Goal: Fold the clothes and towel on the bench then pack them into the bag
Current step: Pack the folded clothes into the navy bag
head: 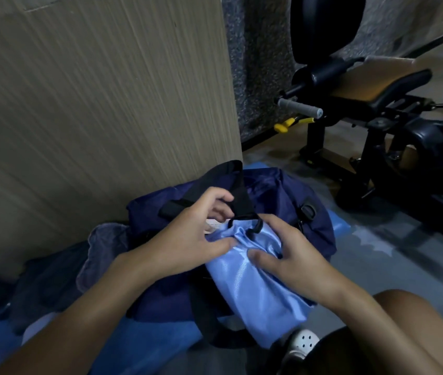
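left hand (187, 234): over the bag's opening, thumb laid on the bunched top of the garment and fingers curled in behind it, grasping the cloth beside the black strap.
right hand (293, 255): grasping the same bunched end from the other side, thumb pressed into the fabric, fingers curled over the gathered part.
shiny light blue fabric garment (255, 290): lies lengthwise across the bag, upper end bunched between both hands, lower end reaching towards the person's knee.
navy blue fabric duffel bag (315, 231): sits on the blue padded desk (144, 345) next to the wall, under the garment.
black webbing strap (239, 190): stands up from the bag just behind the left hand.
grey towel (101, 247): crumpled on the desk just left of the bag, touching it.
dark clothing (47, 280): a heap left of the towel, details too dim to tell.
white perforated clog (301, 342): below the garment's lower end.
beige wood-grain wall panel (93, 104): behind the bag.
black exercise machine (377, 117): on the floor to the right, well apart.
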Demonstrator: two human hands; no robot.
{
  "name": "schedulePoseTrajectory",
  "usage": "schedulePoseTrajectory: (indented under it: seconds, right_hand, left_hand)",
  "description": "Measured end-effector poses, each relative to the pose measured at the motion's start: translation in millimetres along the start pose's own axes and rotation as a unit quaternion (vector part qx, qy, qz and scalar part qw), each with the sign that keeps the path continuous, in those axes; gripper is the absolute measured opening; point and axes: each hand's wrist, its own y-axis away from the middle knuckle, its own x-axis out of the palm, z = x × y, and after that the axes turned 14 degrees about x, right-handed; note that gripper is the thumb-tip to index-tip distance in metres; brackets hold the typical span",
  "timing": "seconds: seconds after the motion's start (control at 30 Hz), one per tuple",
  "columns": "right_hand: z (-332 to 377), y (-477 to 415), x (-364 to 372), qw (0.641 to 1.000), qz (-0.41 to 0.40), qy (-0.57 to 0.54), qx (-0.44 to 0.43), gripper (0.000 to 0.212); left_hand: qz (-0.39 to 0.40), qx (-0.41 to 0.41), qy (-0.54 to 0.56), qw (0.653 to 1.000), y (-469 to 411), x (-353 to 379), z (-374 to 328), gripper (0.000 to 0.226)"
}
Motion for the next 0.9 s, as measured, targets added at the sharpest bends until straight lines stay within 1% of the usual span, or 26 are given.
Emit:
schedulePoseTrajectory:
  seconds: [0.03,0.1,0.17,0.2,0.27,0.33,0.4,0.43,0.5,0.57,0.63,0.7,0.73,0.9]
  right_hand:
    - [-4,0,-3,1.0,-0.022,0.014,0.01,0.045]
    - [-10,0,-9,0.997,-0.063,0.041,0.035,0.05]
    - [-13,-1,-12,0.993,-0.088,0.043,0.068,0.054]
    - [-14,-1,-12,0.991,-0.098,0.034,0.085,0.055]
    - [-15,-1,-12,0.988,-0.108,0.005,0.11,0.051]
    - [-14,-1,-11,0.987,-0.112,-0.018,0.117,0.044]
    - [-12,-1,-10,0.986,-0.109,-0.037,0.12,0.04]
    - [-12,-1,-10,0.986,-0.108,-0.046,0.122,0.039]
    - [-12,-2,-8,0.986,-0.101,-0.057,0.123,0.038]
    - [-11,-2,-7,0.988,-0.089,-0.059,0.113,0.041]
    - [-9,-3,-4,0.992,-0.061,-0.072,0.085,0.042]
    - [-7,-6,1,0.994,-0.032,-0.087,0.059,0.034]
    - [-6,-9,5,0.993,-0.033,-0.095,0.057,0.029]
    - [3,-35,22,0.974,-0.072,-0.186,0.108,0.01]
  left_hand:
    - [-0.008,0.008,-0.043,0.999,4,-1,9,0.042]
    - [0.012,0.048,-0.176,0.983,12,-1,30,0.023]
    - [0.056,0.071,-0.269,0.959,19,2,49,0.017]
    - [0.078,0.066,-0.291,0.951,21,4,56,0.018]
    - [0.113,0.058,-0.323,0.938,25,6,63,0.033]
    - [0.137,0.063,-0.359,0.921,25,6,65,0.049]
    - [0.15,0.067,-0.382,0.91,24,5,64,0.058]
    - [0.146,0.064,-0.385,0.909,23,4,63,0.062]
    - [0.118,0.045,-0.376,0.918,19,1,59,0.07]
    - [0.072,0.021,-0.339,0.938,10,-4,54,0.076]
    - [0.028,0.013,-0.298,0.954,0,-12,48,0.076]
    - [-0.001,0.016,-0.274,0.962,-9,-21,45,0.074]
    - [-0.012,0.019,-0.265,0.964,-13,-25,43,0.073]
    - [-0.04,0.015,-0.22,0.974,-31,-48,33,0.077]
